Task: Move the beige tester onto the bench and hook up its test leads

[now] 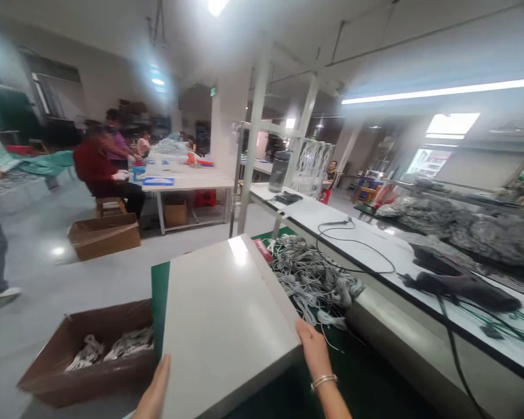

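Observation:
A flat grey-white box (225, 317) lies on a green-topped table (158, 302) in front of me. My left hand (155, 391) presses against the box's near left edge. My right hand (315, 351), with a bracelet at the wrist, grips the box's near right corner. Just right of the box, a heap of grey and white cables (314, 279) lies on the green surface.
An open cardboard box (87, 355) holding white cable bundles stands on the floor at the left. A long white bench (375, 250) with black cables and tools runs along the right. Another cardboard box (103, 234) sits farther off, near seated people at a table (183, 183).

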`<action>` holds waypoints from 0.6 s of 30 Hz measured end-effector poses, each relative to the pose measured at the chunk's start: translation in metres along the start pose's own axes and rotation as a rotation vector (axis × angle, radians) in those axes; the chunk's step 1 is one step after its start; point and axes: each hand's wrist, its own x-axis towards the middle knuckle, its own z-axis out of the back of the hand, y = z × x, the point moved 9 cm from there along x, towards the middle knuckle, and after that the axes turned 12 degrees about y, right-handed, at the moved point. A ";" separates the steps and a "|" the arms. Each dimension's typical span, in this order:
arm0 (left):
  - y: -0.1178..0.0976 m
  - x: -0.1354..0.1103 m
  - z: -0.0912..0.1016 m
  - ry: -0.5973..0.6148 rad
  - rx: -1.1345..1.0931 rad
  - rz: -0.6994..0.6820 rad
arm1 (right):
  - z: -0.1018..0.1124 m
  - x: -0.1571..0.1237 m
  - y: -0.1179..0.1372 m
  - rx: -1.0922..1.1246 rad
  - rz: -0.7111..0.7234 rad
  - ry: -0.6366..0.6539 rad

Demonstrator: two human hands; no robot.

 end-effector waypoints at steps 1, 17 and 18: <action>-0.003 0.001 0.000 -0.002 0.016 0.022 | 0.001 -0.008 -0.004 -0.003 -0.006 -0.011; -0.004 0.025 0.017 -0.033 0.319 0.309 | -0.004 -0.168 -0.034 -0.074 -0.029 0.020; -0.002 0.020 0.022 -0.058 0.320 0.255 | -0.002 -0.172 -0.039 -0.041 0.009 0.034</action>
